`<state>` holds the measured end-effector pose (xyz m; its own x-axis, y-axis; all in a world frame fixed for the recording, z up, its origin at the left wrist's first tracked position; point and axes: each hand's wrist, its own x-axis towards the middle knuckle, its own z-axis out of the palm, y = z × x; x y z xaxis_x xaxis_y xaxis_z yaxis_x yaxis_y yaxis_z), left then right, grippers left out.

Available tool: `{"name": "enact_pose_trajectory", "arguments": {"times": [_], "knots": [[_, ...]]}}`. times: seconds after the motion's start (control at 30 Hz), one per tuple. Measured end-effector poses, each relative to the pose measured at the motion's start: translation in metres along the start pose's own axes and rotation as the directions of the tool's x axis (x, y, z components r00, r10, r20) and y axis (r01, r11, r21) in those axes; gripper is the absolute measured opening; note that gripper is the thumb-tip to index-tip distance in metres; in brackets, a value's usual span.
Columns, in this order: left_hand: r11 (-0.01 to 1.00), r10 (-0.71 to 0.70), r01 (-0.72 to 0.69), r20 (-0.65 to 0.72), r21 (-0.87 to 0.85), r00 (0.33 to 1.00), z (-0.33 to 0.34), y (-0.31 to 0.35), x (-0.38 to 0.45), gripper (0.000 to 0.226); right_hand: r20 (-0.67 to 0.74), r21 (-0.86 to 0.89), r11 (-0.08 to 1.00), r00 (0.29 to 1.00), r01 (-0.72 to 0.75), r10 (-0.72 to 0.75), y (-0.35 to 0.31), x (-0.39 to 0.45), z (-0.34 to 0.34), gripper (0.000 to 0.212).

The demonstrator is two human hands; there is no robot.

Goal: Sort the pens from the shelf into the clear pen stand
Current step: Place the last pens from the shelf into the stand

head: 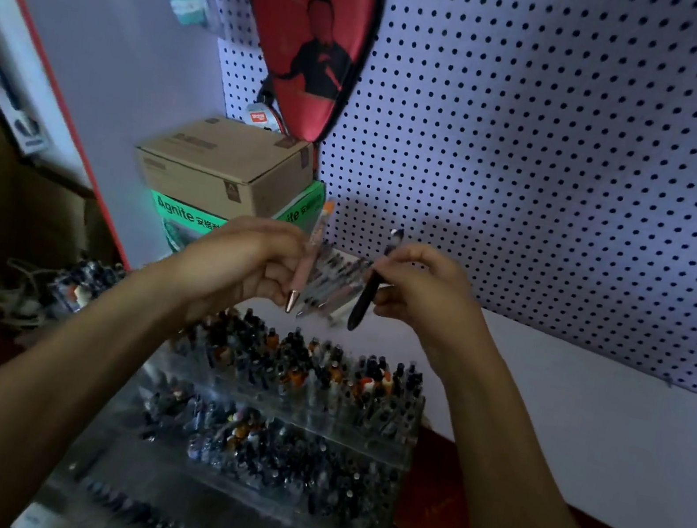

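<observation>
My left hand holds a pink pen upright, with its copper tip pointing down. My right hand pinches a black pen, also tip down. Between the two hands, a loose pile of pens lies on the white shelf behind them. Below my hands stands the clear pen stand, tiered in steps and crowded with several upright pens.
A brown cardboard box sits on a green box at the shelf's left end. A red paddle case hangs on the white pegboard. A tangle of cables lies at the lower left.
</observation>
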<state>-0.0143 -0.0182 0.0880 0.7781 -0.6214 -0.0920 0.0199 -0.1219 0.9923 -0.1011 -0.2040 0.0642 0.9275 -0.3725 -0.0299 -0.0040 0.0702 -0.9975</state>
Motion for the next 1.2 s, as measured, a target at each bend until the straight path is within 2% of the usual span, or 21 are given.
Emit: {"name": "enact_pose_trajectory", "arguments": {"times": [0.13, 0.2, 0.3, 0.4, 0.53, 0.57, 0.67, 0.77, 0.97, 1.1, 1.2], "knots": [[0.994, 0.035, -0.041, -0.057, -0.098, 0.998, -0.018, -0.005, -0.045, 0.015, 0.101, 0.006, 0.999, 0.994, 0.038, -0.038, -0.011, -0.021, 0.042, 0.009], [0.996, 0.043, -0.048, -0.071, -0.080, 0.997, -0.029, -0.014, -0.065, 0.020, 0.132, -0.025, 0.997, 0.989, 0.070, -0.067, -0.010, -0.029, 0.064, 0.011], [0.999, 0.036, -0.039, -0.113, -0.022, 0.993, -0.049, -0.032, -0.087, 0.005, 0.170, -0.138, 0.980, 0.978, 0.144, -0.119, 0.002, -0.035, 0.092, 0.015], [0.996, -0.007, 0.023, -0.192, 0.081, 0.981, -0.072, -0.055, -0.099, 0.010, 0.171, -0.329, 0.919, 0.971, 0.216, -0.167, 0.022, -0.038, 0.116, 0.026], [0.944, -0.003, 0.090, -0.266, 0.317, 0.964, -0.094, -0.074, -0.105, 0.004, 0.211, -0.413, 0.867, 0.955, 0.279, -0.207, 0.039, -0.046, 0.140, 0.057], [0.927, 0.012, 0.096, -0.285, 0.363, 0.959, -0.097, -0.077, -0.106, 0.004, 0.237, -0.439, 0.841, 0.944, 0.316, -0.230, 0.040, -0.048, 0.144, 0.057], [0.845, 0.063, 0.124, -0.326, 0.520, 0.943, -0.109, -0.090, -0.108, 0.008, 0.323, -0.501, 0.753, 0.899, 0.427, -0.295, 0.045, -0.056, 0.159, 0.034], [0.778, 0.084, 0.136, -0.315, 0.613, 0.945, -0.120, -0.099, -0.110, 0.010, 0.383, -0.526, 0.717, 0.880, 0.457, -0.280, 0.057, -0.061, 0.175, 0.023], [0.771, 0.072, 0.203, -0.400, 0.603, 0.914, -0.136, -0.108, -0.112, 0.009, 0.387, -0.515, 0.725, 0.879, 0.457, -0.279, 0.081, -0.057, 0.202, 0.023], [0.759, -0.072, 0.267, -0.331, 0.594, 0.941, -0.137, -0.115, -0.111, 0.009, 0.441, -0.580, 0.711, 0.887, 0.398, -0.137, 0.093, -0.053, 0.214, 0.018], [0.681, -0.163, 0.302, -0.264, 0.667, 0.951, -0.135, -0.120, -0.112, 0.016, 0.457, -0.638, 0.677, 0.888, 0.366, -0.050, 0.097, -0.049, 0.211, 0.023]]}}
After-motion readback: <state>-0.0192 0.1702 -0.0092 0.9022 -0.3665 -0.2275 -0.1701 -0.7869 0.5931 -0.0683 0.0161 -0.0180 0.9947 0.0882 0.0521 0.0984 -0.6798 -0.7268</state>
